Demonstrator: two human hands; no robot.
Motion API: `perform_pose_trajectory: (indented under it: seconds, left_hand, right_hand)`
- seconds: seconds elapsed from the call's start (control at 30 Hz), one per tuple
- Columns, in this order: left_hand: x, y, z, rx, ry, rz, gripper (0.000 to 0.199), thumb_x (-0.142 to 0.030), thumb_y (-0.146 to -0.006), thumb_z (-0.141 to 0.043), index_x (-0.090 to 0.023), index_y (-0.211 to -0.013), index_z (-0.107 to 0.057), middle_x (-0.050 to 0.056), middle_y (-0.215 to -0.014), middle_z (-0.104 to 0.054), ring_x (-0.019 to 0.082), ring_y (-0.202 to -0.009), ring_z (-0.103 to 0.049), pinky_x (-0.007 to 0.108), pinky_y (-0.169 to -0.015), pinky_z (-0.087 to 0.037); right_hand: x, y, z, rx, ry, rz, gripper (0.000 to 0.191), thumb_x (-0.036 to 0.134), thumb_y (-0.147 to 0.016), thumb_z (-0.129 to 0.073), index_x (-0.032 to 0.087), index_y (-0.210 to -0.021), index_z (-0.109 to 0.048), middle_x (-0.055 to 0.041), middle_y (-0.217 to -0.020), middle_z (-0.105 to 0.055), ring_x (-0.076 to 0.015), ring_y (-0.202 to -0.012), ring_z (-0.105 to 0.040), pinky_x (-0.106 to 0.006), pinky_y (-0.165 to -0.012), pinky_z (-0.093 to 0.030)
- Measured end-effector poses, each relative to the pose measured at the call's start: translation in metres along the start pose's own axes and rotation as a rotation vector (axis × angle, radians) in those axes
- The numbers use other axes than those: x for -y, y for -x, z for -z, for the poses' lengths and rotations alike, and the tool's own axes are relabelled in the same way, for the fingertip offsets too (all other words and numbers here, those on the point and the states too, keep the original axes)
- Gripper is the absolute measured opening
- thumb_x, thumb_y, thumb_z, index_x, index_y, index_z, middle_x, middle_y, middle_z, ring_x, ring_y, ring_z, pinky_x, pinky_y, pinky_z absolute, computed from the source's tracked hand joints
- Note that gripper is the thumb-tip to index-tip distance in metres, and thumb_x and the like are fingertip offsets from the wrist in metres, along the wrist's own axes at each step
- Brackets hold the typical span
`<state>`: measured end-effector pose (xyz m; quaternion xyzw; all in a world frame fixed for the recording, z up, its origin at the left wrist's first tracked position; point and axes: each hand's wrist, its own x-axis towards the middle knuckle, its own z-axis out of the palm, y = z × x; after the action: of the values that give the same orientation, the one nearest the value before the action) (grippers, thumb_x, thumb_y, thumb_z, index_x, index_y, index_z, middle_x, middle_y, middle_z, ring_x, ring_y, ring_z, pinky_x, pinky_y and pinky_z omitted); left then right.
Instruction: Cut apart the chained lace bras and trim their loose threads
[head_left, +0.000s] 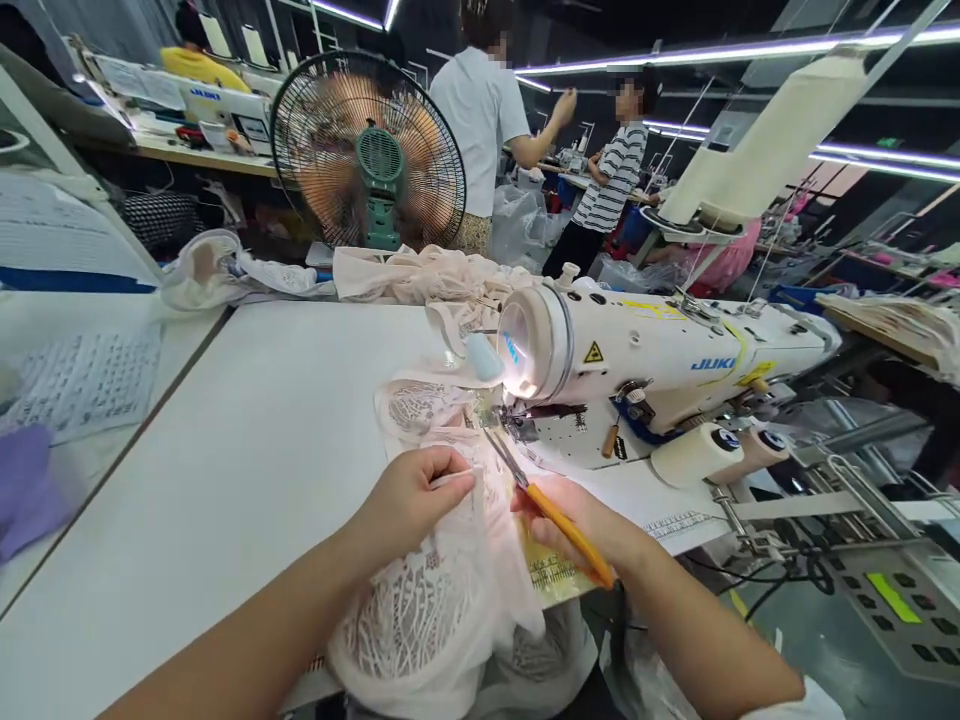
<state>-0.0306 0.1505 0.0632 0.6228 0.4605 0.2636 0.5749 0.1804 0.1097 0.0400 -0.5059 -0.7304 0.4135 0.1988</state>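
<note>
Pale pink lace fabric (pixel 420 610) runs from beside the sewing machine's needle area over the table's front edge. My left hand (pixel 420 495) pinches an edge of this fabric between thumb and forefinger. To its right, my right hand (pixel 562 515) is closed around scissors with orange handles (pixel 566 530). Their metal blades point up and left toward the needle area and look slightly apart, over the fabric. The white sewing machine (pixel 637 345) has its lamp lit. A lace cup (pixel 420 405) lies flat left of the needle.
More pale fabric (pixel 442 272) is heaped behind the machine head. A large fan (pixel 367 150) stands beyond the white table (pixel 247 440). Thread cones (pixel 697 455) stand at the right, near a control panel (pixel 896 600). Two people stand in the background.
</note>
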Motion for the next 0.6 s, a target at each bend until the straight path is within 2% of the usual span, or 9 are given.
perform_pose_trajectory:
  seconds: [0.1,0.27,0.4,0.6]
  left_hand:
    - [0.0003,0.0014,0.0003,-0.026,0.001,-0.033,0.024,-0.039,-0.069,-0.055,-0.017,-0.060,-0.050,-0.007,-0.052,-0.038,0.008,-0.043,-0.034,0.019,-0.039,-0.026]
    - [-0.0012,0.0017,0.0022,-0.042,0.003,-0.074,0.022,-0.037,-0.068,-0.054,-0.017,-0.058,-0.051,-0.007,-0.052,-0.039,0.008,-0.046,-0.033,0.020,-0.043,-0.025]
    - [-0.0004,0.0010,0.0037,-0.048,-0.007,-0.108,0.021,-0.036,-0.068,-0.053,-0.017,-0.059,-0.052,-0.006,-0.053,-0.041,0.009,-0.050,-0.034,0.021,-0.048,-0.026]
    - [-0.0007,0.0030,0.0043,-0.058,-0.009,-0.050,0.021,-0.038,-0.066,-0.053,-0.018,-0.060,-0.053,-0.007,-0.050,-0.037,0.009,-0.045,-0.031,0.022,-0.044,-0.022]
  right_hand:
    - [0.0042,0.0032,0.0028,0.058,0.164,-0.002,0.017,0.035,-0.075,-0.055,0.018,-0.079,-0.052,0.0025,-0.066,-0.051,-0.0126,-0.060,-0.045,-0.024,-0.055,-0.036]
    - [0.0059,0.0022,-0.0037,0.095,0.196,-0.007,0.020,0.039,-0.076,-0.054,0.020,-0.076,-0.049,0.0030,-0.068,-0.050,-0.0124,-0.060,-0.044,-0.023,-0.054,-0.035]
    - [0.0074,0.0004,-0.0052,0.087,0.226,-0.031,0.021,0.038,-0.074,-0.056,0.020,-0.073,-0.045,0.0036,-0.066,-0.048,-0.0122,-0.059,-0.043,-0.023,-0.054,-0.035]
    - [0.0072,-0.0020,-0.0048,0.041,0.256,-0.045,0.031,0.042,-0.071,-0.061,0.020,-0.066,-0.039,0.0048,-0.062,-0.043,-0.0121,-0.058,-0.040,-0.024,-0.055,-0.034]
